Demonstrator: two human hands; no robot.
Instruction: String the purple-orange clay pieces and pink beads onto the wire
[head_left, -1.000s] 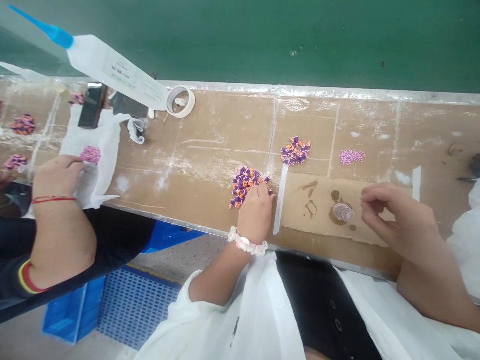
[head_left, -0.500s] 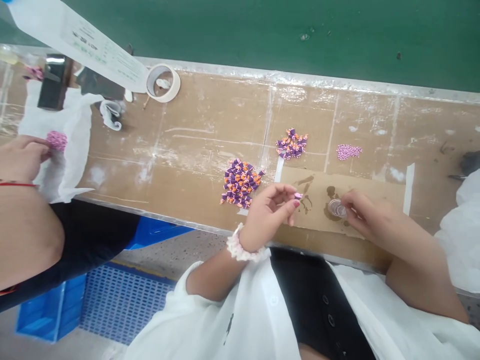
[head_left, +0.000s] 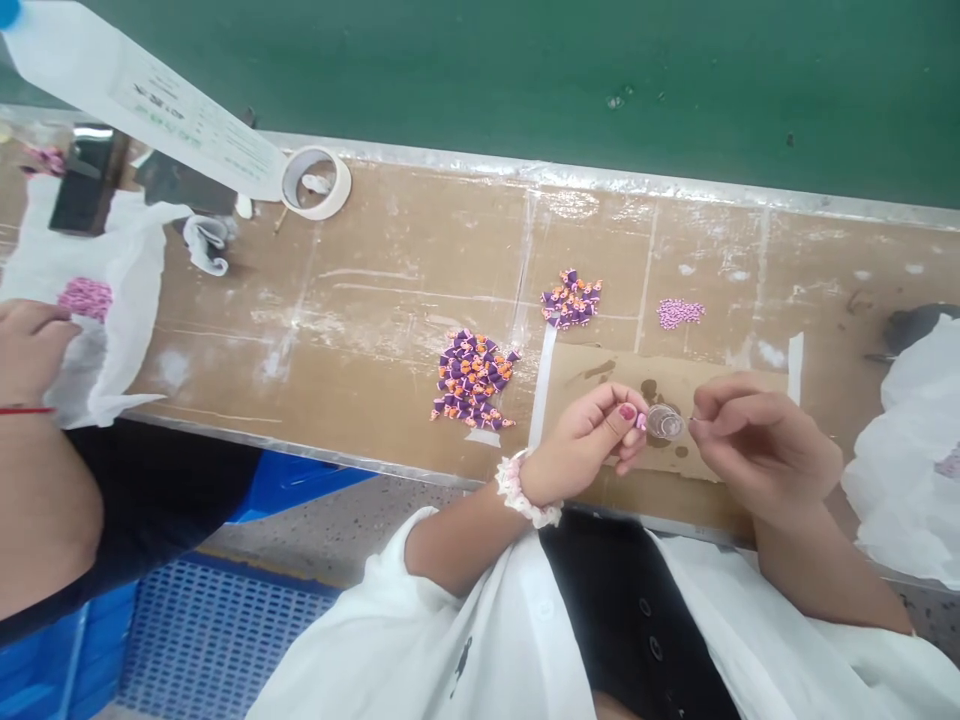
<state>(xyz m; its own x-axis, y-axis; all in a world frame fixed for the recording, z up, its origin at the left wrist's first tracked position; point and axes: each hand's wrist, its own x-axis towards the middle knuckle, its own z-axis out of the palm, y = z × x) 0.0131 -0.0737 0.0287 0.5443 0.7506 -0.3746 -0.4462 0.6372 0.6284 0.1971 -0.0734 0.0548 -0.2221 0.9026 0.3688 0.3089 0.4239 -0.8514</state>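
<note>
Left hand [head_left: 589, 440] now brings pinched piece [head_left: 641, 422] beside clear cup [head_left: 666, 423], lower right, work seemingly converging; right hand [head_left: 765, 448] pinches, hold unclear.

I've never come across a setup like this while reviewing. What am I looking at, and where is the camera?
There's no machine: one person works with two bare hands, filmed by a camera worn on the head, looking forward and down. The left hand pinches a small pink piece beside a small clear cup. The right hand is on the cup's other side, its fingertips close together; anything in them is too small to tell.

The cup stands on a stained cardboard sheet. Beyond are two purple-and-orange piles, one larger, one smaller, plus loose pink pieces. Farther left are a tape roll, a white bottle and a co-worker's hand.
</note>
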